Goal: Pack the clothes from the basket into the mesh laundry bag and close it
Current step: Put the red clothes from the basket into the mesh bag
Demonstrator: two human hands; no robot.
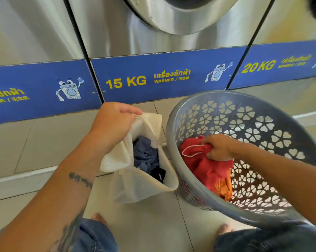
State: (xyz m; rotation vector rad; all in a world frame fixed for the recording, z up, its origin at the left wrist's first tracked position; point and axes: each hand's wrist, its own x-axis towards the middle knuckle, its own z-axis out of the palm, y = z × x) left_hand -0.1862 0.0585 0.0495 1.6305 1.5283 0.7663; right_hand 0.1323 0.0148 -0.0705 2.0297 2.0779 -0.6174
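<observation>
Setting: tiled floor (44,142) in front of a row of steel washers (117,33), the middle one marked 15 KG across the centre of the frame.
Mesh laundry bag (146,186): white, lower centre of the frame, standing on the floor just left of the basket, mouth open and facing up.
Left hand (113,120): centre of the frame, closed around the bag's upper rim, lifting it so the mouth stays wide.
Bag contents: blue-grey garment (144,155) visible inside, with something darker beneath; 2 pieces at least, exact count not clear.
Basket (226,110): grey plastic with heart-shaped cut-outs, right half of the frame, tilted toward the camera, touching or very near the bag's right edge.
Right hand (219,148): reaching inside the basket, fingers clenched on the red garment.
Red garment (204,168): bunched against the basket's left wall, white drawstring (190,148) looping out beside the hand; orange cloth (224,190) showing below it.
Done so far: bag opened and partly filled.
Left to do: move the red garment across into the bag, then the orange cloth and anything hidden under it, then close the bag.
Progress estimate: probably around the midpoint, closing not yet started.
Closure type: zip or cord, not clear from here.
</observation>
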